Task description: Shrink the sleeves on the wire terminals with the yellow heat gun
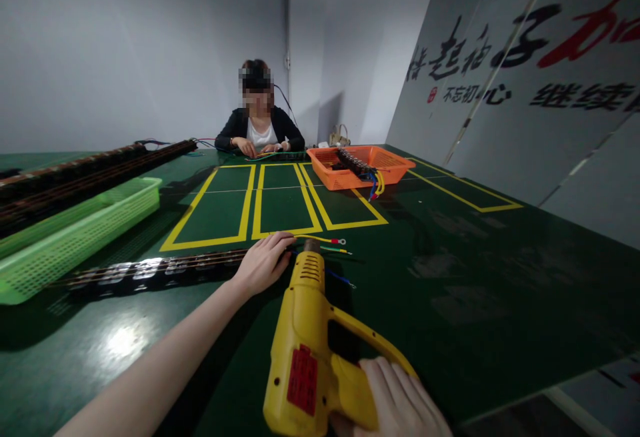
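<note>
My right hand [395, 397] is wrapped round the handle of a yellow heat gun [295, 344] with a red label. The heat gun's dark nozzle [312, 246] points away from me, close to several loose wires. A yellow wire [320, 238] ends in a red-sleeved ring terminal; a green wire [333, 249] and a blue wire [340, 278] lie nearby. My left hand [263, 264] is closed over the right end of a long black bar with copper-coloured strips [165, 269], where the wires come out. Its fingertips are partly hidden.
A light green basket [90, 230] stands at left beside more long dark bars [100, 177]. An orange basket [340, 180] holds a similar bar with wires over its rim. Yellow tape outlines [207, 246] mark the green table [480, 304]. Across it sits a person [227, 130] handling wires.
</note>
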Demonstrator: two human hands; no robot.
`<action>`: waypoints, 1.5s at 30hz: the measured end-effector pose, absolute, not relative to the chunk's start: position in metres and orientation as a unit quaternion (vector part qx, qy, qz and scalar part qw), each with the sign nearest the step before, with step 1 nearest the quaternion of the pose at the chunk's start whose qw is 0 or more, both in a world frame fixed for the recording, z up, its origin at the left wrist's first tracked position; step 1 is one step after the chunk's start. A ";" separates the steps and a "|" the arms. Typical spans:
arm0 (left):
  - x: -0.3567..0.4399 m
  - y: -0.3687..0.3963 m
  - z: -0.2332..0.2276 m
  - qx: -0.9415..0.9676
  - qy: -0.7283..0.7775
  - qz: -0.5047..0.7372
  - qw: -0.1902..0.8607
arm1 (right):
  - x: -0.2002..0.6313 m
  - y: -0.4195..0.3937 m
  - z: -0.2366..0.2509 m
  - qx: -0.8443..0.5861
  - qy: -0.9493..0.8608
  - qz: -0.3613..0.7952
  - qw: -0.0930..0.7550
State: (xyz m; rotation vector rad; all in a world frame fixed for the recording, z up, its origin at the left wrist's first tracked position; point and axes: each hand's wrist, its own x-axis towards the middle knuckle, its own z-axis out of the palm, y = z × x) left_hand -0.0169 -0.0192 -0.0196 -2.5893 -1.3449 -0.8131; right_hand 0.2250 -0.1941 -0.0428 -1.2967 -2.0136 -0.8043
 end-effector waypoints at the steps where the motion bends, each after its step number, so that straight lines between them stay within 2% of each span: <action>1: -0.017 -0.019 -0.019 -0.854 -0.442 -0.270 0.050 | 0.218 -0.193 -0.043 -0.498 -0.754 -0.291 0.315; 5: -0.018 -0.020 -0.017 -0.854 -0.447 -0.266 0.018 | 0.195 -0.188 -0.048 -0.551 -0.718 -0.245 0.349; 10: -0.019 -0.021 -0.015 -0.849 -0.453 -0.271 0.002 | 0.193 -0.188 -0.046 -0.547 -0.732 -0.228 0.337; 20: -0.017 -0.020 -0.016 -0.852 -0.453 -0.258 0.043 | 0.208 -0.185 -0.030 -0.522 -0.756 -0.220 0.328; 32: -0.017 -0.018 -0.020 -0.851 -0.458 -0.245 0.082 | 0.256 -0.181 -0.039 -0.480 -0.796 -0.260 0.261; 37: -0.015 -0.019 -0.021 -0.843 -0.473 -0.238 0.099 | 0.275 -0.188 -0.045 -0.474 -0.795 -0.311 0.217; 45: -0.014 -0.018 -0.022 -0.846 -0.466 -0.232 0.116 | 0.272 -0.192 -0.042 -0.483 -0.787 -0.322 0.211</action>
